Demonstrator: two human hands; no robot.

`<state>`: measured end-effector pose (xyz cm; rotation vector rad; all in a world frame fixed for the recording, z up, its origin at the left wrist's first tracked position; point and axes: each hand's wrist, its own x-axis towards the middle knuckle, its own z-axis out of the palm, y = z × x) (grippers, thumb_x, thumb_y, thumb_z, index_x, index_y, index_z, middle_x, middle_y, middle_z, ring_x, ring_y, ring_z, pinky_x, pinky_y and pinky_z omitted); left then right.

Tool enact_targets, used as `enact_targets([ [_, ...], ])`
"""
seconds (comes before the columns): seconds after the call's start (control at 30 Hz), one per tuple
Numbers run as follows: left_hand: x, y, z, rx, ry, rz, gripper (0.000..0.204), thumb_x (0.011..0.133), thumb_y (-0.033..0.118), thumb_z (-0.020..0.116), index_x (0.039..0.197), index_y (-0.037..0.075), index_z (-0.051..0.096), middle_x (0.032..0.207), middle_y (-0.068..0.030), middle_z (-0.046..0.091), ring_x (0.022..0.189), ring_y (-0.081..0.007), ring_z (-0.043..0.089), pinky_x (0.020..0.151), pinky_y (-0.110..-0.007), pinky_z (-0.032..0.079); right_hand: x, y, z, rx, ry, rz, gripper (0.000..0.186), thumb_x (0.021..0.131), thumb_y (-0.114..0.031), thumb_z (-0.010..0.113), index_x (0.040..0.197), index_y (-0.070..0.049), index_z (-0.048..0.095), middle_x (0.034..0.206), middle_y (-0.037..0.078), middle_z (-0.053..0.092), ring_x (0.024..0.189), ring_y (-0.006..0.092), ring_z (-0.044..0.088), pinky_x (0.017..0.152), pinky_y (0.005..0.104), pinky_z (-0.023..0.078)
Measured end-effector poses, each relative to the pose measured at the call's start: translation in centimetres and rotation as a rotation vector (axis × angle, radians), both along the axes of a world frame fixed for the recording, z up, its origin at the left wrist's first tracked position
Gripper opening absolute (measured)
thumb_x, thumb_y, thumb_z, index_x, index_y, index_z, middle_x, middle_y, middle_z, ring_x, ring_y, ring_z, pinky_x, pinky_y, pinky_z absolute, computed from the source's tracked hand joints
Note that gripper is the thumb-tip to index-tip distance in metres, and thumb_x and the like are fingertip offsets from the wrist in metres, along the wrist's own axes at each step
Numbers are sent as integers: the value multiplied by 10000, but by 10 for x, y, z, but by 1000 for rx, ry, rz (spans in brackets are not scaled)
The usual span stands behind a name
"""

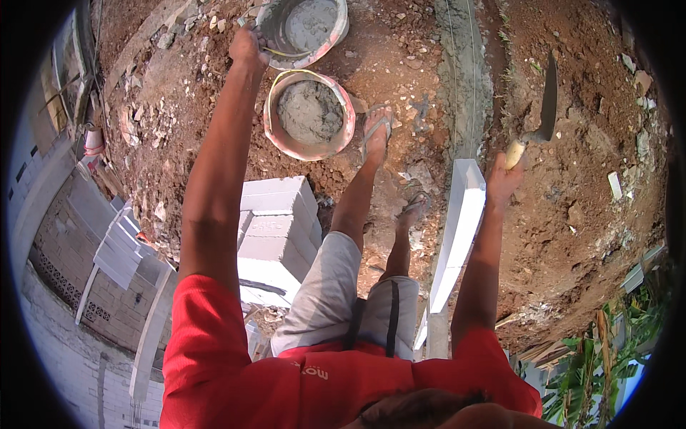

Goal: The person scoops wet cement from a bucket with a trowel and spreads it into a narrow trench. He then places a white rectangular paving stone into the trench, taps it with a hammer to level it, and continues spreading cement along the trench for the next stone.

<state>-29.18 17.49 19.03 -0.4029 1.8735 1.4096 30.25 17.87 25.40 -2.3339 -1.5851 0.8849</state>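
Observation:
At the far left my left hand (pixel 246 47) is closed at the left edge of a bucket (pixel 340 32), though whether it grips the rim or the handle is hard to make out. Wet grey mortar (pixel 311 23) lies inside that bucket. Just nearer stands a second bucket (pixel 271 118) with a pale, reddish rim, holding a lumpy heap of mortar (pixel 310 111). On the right, my right hand (pixel 506 179) is wrapped round the pale handle of a trowel (pixel 547 107), its dark blade pointing away from me. White blocks (pixel 463 193) run in a row beside my right forearm.
A grey mortar strip (pixel 468 93) with a string line extends beyond the block row. White blocks (pixel 275 229) are stacked left of my legs. Stony brown soil (pixel 572 193) surrounds me. Block walls (pixel 71 214) rise at far left; plants (pixel 593 365) grow at lower right.

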Motion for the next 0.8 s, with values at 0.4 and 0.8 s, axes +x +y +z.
enact_targets([
  [0.4,-84,-6,44,-25,100,122,134,1072,149,443,996,86,533,715,18,431,538,-110,352,605,-352,459,56,-24,16,-253,-167,-96,507,876,-346,655,1122,97,647,857,219,686,740,357,652,711,492,517],
  [0.8,-143,-115,-62,-199,283,246,240,1027,155,644,994,-82,653,832,-104,665,658,-206,663,572,-371,593,58,-17,-19,-274,-452,276,594,945,-448,641,1182,95,676,1043,367,711,1016,507,700,864,565,524],
])
